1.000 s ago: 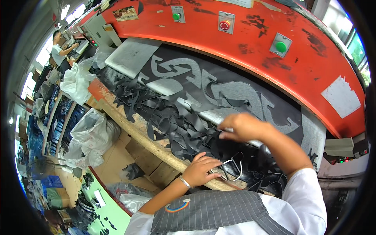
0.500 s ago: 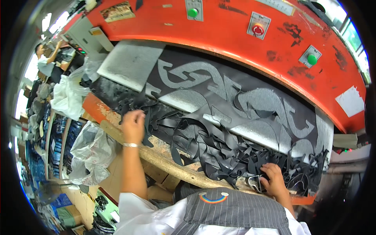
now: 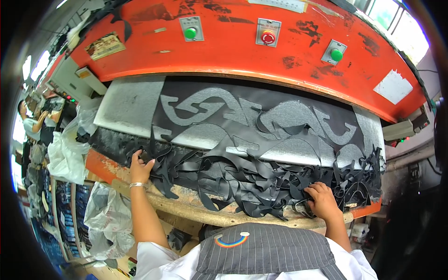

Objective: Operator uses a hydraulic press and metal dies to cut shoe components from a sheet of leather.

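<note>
My left hand (image 3: pixel 141 168) is at the left end of a heap of black offcut strips (image 3: pixel 247 172), its thumb and fingers closed around a small dark scrap (image 3: pixel 145 156). At the heap's right part, my right hand (image 3: pixel 323 200) rests with curled fingers among the strips. Beside its thumb lies a thin metal-edged outline (image 3: pixel 302 208); whether the fingers grip it is hidden. Beyond the heap, a black sheet (image 3: pixel 242 85) with curved shapes cut out of it lies on a pale grey board (image 3: pixel 128 103).
A red machine beam (image 3: pixel 224 51) spans the far side, bearing green buttons (image 3: pixel 190 33) and a red button (image 3: pixel 268 37). A worn wooden edge (image 3: pixel 186 208) runs along my side. Plastic bags (image 3: pixel 108 219) hang at the left. Another person (image 3: pixel 32 123) works far left.
The view has shifted, so the machine appears lower and further left. My left hand has come down onto the strips and closed on a scrap. My right hand stays near the metal-edged outline.
</note>
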Motion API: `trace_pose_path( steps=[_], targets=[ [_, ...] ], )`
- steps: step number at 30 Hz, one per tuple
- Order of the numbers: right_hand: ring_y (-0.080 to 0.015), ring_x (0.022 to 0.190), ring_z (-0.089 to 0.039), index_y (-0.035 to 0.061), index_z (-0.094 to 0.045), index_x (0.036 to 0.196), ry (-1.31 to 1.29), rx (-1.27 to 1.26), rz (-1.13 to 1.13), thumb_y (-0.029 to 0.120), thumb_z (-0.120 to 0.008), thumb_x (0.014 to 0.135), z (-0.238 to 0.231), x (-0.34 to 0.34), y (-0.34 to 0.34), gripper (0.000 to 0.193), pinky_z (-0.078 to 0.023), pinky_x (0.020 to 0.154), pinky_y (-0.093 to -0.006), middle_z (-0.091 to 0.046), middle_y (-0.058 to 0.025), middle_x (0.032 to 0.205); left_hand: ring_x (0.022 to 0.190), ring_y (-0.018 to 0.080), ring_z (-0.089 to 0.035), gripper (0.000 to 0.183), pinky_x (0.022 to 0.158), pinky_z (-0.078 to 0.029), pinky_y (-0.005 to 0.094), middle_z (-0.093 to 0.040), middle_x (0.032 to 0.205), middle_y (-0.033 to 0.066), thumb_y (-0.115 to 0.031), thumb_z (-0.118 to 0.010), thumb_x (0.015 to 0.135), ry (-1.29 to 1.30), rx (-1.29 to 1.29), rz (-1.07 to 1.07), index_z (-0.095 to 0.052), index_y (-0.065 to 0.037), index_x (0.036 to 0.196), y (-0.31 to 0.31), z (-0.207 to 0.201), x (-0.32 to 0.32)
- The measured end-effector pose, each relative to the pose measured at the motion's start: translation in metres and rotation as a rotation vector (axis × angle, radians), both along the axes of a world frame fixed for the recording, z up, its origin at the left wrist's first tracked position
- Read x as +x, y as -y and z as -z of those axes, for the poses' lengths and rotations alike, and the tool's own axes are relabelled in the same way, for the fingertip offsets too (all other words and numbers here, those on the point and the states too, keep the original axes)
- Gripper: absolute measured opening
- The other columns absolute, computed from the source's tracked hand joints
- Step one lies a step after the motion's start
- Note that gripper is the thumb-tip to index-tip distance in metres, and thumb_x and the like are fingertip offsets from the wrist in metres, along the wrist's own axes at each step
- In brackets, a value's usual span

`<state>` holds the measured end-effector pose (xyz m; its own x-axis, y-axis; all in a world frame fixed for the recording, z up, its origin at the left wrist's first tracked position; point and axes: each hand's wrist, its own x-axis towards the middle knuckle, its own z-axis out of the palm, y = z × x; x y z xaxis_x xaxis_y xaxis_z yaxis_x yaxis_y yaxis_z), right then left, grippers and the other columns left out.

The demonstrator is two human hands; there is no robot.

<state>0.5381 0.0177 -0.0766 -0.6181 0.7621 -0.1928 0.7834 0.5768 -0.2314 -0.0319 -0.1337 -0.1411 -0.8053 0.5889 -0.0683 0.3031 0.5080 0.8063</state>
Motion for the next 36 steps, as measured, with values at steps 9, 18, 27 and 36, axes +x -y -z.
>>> trace_pose_path(
  steps=[9,18,27,36],
  targets=[
    [-0.0339,0.117,-0.051,0.0044,-0.06,0.119,-0.21,-0.116,0.035,0.02,-0.078,0.069,-0.038,0.03,-0.019,0.055,-0.04,0.1,-0.0411,-0.058,-0.0162,0.122,0.095,0.0197,-0.063,0.062,0.086,-0.048,0.0291,-0.063,0.113,0.0173,0.005,-0.06,0.08,0.024,0.239,-0.362,-0.036,0.006,0.137,0.064,-0.036,0.021],
    [-0.0358,0.11,-0.056,0.006,-0.058,0.121,-0.467,-0.06,-0.479,0.021,-0.075,0.076,-0.077,-0.049,-0.044,0.051,-0.046,0.093,-0.0432,-0.058,-0.0165,0.121,0.069,0.0157,-0.062,0.044,0.059,-0.049,0.0254,-0.064,0.09,0.0081,-0.012,-0.056,0.093,0.621,0.299,0.023,-0.047,0.002,0.134,0.044,-0.13,0.099],
    [-0.0348,0.103,-0.052,0.0023,-0.053,0.123,-0.796,-0.184,-0.717,0.017,-0.075,0.075,-0.016,-0.327,-0.014,0.055,-0.044,0.091,-0.0429,-0.054,-0.0154,0.11,0.066,0.0063,-0.056,0.028,0.06,-0.043,0.0188,-0.064,0.081,-0.0014,-0.013,-0.063,0.088,0.889,-0.115,0.831,-0.064,-0.001,0.113,-0.06,-0.096,0.035],
    [-0.0346,0.1,-0.054,0.0024,-0.062,0.11,-0.798,0.077,-0.211,0.022,-0.076,0.075,0.049,-0.516,-0.037,0.043,-0.044,0.087,-0.0391,-0.06,-0.0155,0.099,0.105,0.0275,-0.058,0.068,0.091,-0.044,0.0341,-0.059,0.127,0.0148,-0.004,-0.05,0.082,-0.154,0.171,0.409,-0.028,-0.003,0.146,-0.097,0.001,-0.113]
  ],
)
